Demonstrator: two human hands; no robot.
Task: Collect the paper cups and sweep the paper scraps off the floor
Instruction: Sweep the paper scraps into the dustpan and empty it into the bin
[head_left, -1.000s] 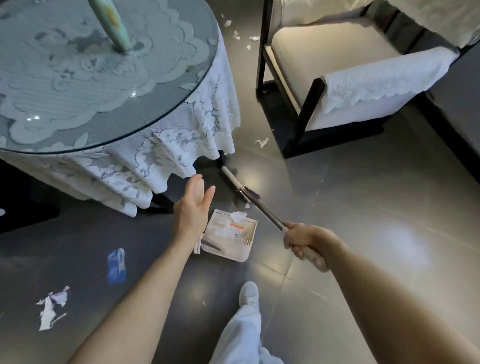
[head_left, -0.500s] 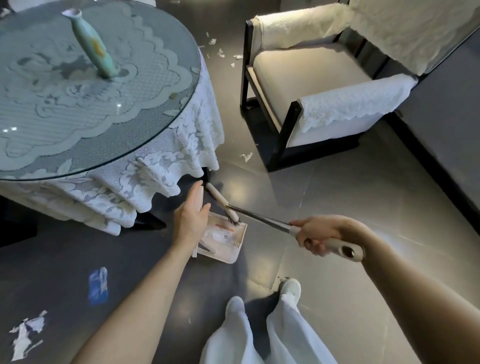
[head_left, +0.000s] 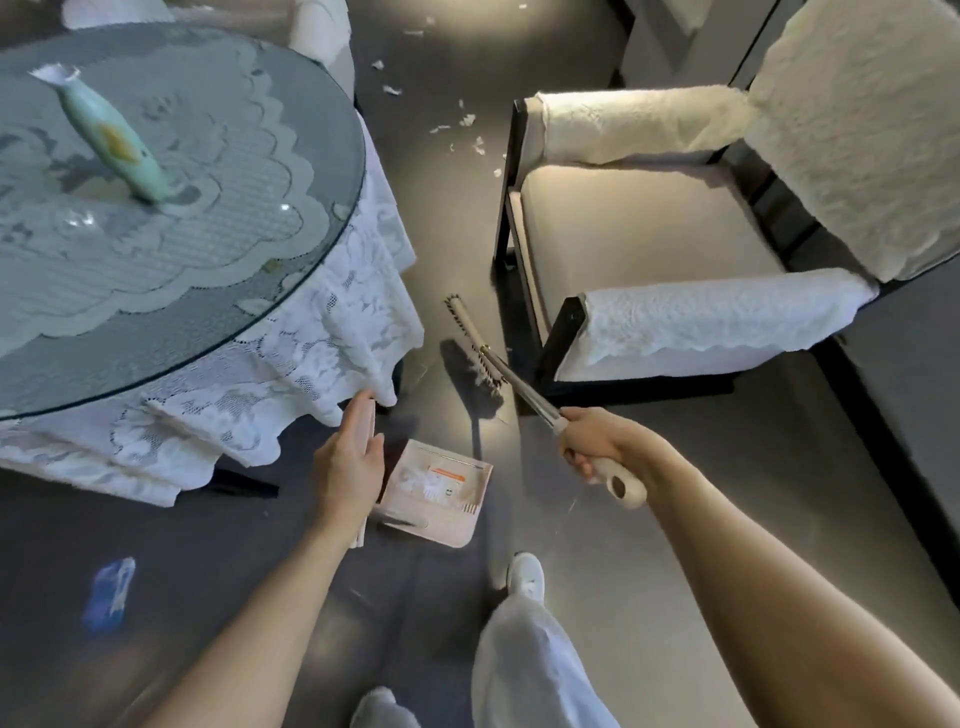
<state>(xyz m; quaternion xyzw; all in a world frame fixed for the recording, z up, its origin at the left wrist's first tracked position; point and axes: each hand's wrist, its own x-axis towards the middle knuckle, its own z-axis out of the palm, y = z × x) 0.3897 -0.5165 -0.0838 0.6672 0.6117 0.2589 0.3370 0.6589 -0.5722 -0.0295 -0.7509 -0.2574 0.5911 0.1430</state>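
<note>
- Since half a second ago the broom head (head_left: 475, 343) has swung away from the mouth of the dustpan (head_left: 436, 493). It now sits near the front leg of the chair (head_left: 623, 234); I judge it is reaching out for the next stroke.
- Paper scraps (head_left: 467, 120) lie scattered on the floor (head_left: 649, 519) farther on, between the round surface (head_left: 208, 260) and the chair, well apart from the bristles. A few white bits sit in the dustpan.
- I read the dustpan as parked flat, mouth toward the broom, ready to catch sweepings.
- My left hand (head_left: 348, 460) holds its upright handle between fingers and thumb, steadying it.
- My right hand (head_left: 597, 447) is fisted round the broom handle (head_left: 524, 389) near its pale end.
- I cannot tell whether the blue thing (head_left: 110, 592) at far left is a cup.
</note>
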